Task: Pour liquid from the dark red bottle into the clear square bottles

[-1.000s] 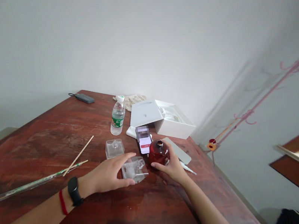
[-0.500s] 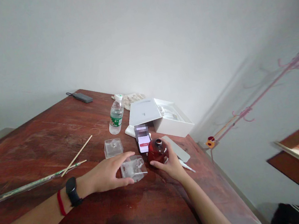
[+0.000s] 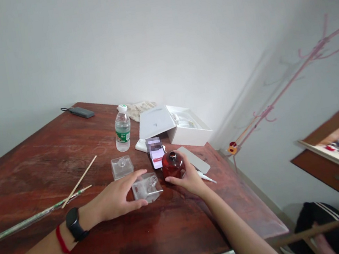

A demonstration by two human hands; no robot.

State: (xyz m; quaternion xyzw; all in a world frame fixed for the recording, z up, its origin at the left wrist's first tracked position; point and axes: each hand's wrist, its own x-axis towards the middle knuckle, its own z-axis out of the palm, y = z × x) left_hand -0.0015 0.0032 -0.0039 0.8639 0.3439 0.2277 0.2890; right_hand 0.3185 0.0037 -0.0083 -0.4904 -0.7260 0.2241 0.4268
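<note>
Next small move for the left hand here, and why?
I'd probably close the left hand gently onto the nearer clear container: its thumb and fingers are spread at that container's side, and whether they touch it is unclear. The right hand is holding the dark red bottle, so the left seems the free one.

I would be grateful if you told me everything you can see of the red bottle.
The red bottle is deep red, glossy and see-through, apparently glass, with a squat, rounded body, sloping shoulders and a short, narrow neck. No cap is on its dark-rimmed mouth. It is upright and seems to stand on the wooden table, just nearer the wearer than the phone. The right hand grips its right side, thumb across the lower front. Whether it holds any liquid cannot be told.
</note>
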